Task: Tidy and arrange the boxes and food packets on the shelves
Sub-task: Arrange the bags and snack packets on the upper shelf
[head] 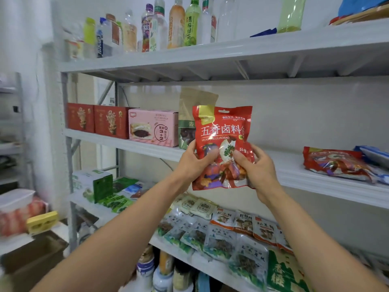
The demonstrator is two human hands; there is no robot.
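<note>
red spice packet [222, 131] is being held upright before the middle shelf [315, 178], left hand [194, 163] and right hand [255, 165] both gripping its lower part.

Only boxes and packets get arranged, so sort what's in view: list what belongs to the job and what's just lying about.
Job: red spice packet, held in left hand and right hand; red boxes; pink box; brown pouch; flat red packet; mushroom packets; green box.
Lying about: drink bottles; cardboard carton; yellow block.
</note>
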